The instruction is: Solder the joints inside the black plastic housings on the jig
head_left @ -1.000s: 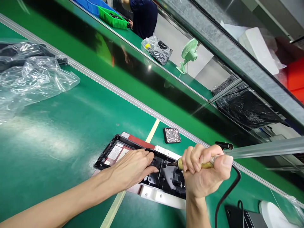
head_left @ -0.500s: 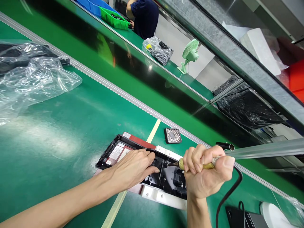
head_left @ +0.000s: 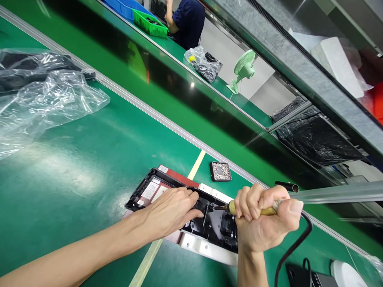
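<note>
Green, glossy work surface (head_left: 89, 167) fills the lower part of the head camera's view. Low and right of centre on it lies a long, shallow black plastic housing (head_left: 213, 228), open side up and set at a slant, with white printed labels (head_left: 150, 190) showing at its far-left end. It rests over a reddish-brown flat board (head_left: 181, 176), between white blocks with small holes (head_left: 206, 248) along its long sides.

The person's two bare hands are apart. The left hand (head_left: 179, 207) lies palm down across the middle of the housing, thumb spread toward its centre; whether its fingers pinch anything beneath cannot be told. The right hand (head_left: 265, 223) is wrapped in a fist around a yellow-handled tool with a thin dark shaft (head_left: 236, 207). The shaft points left into the housing, its tip near the left thumb; exact contact is too small to make out. A thick black cord (head_left: 291, 247) hangs from the fist.

Just beyond the housing sits a small square black dish (head_left: 212, 172) of tiny silvery pieces (head_left: 222, 171). Crumpled clear plastic wrapping (head_left: 66, 99) lies at far left. Across a low partition are a person in dark blue (head_left: 191, 24) and a pale green fan (head_left: 245, 65).
</note>
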Action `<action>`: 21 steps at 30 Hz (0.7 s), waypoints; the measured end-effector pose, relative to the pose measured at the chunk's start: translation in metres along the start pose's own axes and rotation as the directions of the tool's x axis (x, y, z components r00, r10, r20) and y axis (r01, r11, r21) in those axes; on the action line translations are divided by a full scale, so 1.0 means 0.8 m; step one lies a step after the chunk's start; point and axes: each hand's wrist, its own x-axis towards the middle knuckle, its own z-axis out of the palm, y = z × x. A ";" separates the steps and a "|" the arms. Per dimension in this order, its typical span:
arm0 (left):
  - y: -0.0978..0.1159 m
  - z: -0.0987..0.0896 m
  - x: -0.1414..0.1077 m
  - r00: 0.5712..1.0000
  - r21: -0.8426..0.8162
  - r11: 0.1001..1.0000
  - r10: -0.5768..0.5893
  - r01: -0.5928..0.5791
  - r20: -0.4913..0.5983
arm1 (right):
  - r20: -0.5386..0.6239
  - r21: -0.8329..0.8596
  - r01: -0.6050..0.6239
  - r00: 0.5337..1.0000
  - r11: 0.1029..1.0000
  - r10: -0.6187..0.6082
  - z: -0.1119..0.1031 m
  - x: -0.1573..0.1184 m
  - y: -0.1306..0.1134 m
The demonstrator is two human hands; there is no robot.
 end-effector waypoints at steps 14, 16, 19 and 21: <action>0.000 0.000 0.000 1.000 -0.010 1.000 -0.008 0.008 0.012 | -0.011 -0.012 -0.036 0.999 0.999 0.036 0.001 -0.001 -0.002; 0.000 -0.002 0.000 1.000 -0.010 1.000 -0.012 0.012 0.020 | -0.013 -0.016 -0.030 0.999 0.999 0.030 0.001 -0.002 -0.001; 0.001 -0.004 0.001 0.999 -0.014 1.000 -0.012 0.013 0.032 | -0.014 -0.018 -0.026 1.000 1.000 0.025 0.001 -0.002 -0.002; 0.001 -0.004 0.001 0.999 -0.013 1.000 -0.010 0.010 0.032 | -0.013 -0.019 -0.028 1.000 0.999 0.028 0.002 -0.001 -0.002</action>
